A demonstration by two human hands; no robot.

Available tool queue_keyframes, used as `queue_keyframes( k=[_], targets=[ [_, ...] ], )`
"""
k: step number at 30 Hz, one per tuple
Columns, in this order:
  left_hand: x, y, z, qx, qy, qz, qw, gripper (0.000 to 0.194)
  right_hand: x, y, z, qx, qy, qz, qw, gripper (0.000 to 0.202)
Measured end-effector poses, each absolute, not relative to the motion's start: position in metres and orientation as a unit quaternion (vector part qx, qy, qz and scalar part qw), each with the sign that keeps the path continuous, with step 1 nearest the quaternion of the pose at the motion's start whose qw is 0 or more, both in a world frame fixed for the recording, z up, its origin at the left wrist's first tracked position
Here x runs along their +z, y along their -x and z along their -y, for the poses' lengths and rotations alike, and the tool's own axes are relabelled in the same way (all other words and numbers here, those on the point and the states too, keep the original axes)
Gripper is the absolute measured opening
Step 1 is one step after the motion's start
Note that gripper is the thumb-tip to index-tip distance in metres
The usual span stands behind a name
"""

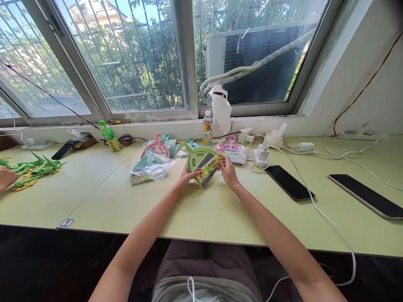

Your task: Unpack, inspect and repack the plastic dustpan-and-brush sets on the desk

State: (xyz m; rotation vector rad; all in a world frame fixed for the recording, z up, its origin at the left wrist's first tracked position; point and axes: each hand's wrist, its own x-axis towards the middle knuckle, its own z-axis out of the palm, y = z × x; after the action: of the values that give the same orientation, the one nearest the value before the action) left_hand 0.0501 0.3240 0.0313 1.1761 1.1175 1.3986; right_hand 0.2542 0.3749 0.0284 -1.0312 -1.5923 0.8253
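Observation:
A green mini dustpan and brush set (pixel 199 161), with a printed label across it and dark bristles along its lower side, is tilted above the table. My left hand (pixel 186 176) grips its lower left side, thumb over the front. At the label's right end, the fingers of my right hand (pixel 228 171) are closed on the set's edge. To the left lies a teal set in clear plastic wrap (pixel 149 167), with a pink wrapped set (pixel 157 147) behind it. Another pink set (pixel 232 150) rests behind my right hand. A further teal set (pixel 191 144) is partly hidden behind the green one.
A green bottle (pixel 110 136) and a clear drink bottle (pixel 208 129) stand near the window. Right of my hands are a phone (pixel 289 183), a tablet (pixel 367 195), a charger (pixel 261 155) and white cables. At far left, another person's hand (pixel 6 178) is beside green leafy pieces (pixel 37 165).

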Motion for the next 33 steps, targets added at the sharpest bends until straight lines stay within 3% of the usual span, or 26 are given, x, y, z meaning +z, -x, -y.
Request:
queue_keyframes(
  k=[4, 9, 17, 25, 33],
  targets=[
    [0.03, -0.045, -0.325, 0.595, -0.465, -0.453, 0.473, 0.083, 0.024, -0.247, -0.376, 0.438, 0.512, 0.532, 0.513, 0.056],
    [0.028, -0.039, -0.328, 0.588, -0.458, -0.455, 0.488, 0.082, 0.026, -0.235, -0.369, 0.668, 0.39, 0.501, 0.387, 0.029],
    [0.03, -0.043, -0.323, 0.52, -0.518, -0.452, 0.508, 0.081, 0.026, -0.228, -0.362, 0.63, 0.421, 0.427, 0.494, 0.029],
    [0.032, -0.046, -0.322, 0.515, -0.531, -0.443, 0.506, 0.085, 0.023, -0.233, -0.363, 0.609, 0.41, 0.445, 0.513, 0.037],
    [0.028, -0.044, -0.323, 0.523, -0.525, -0.443, 0.505, 0.07, 0.019, -0.234, -0.368, 0.592, 0.404, 0.473, 0.512, 0.046]
  ],
)
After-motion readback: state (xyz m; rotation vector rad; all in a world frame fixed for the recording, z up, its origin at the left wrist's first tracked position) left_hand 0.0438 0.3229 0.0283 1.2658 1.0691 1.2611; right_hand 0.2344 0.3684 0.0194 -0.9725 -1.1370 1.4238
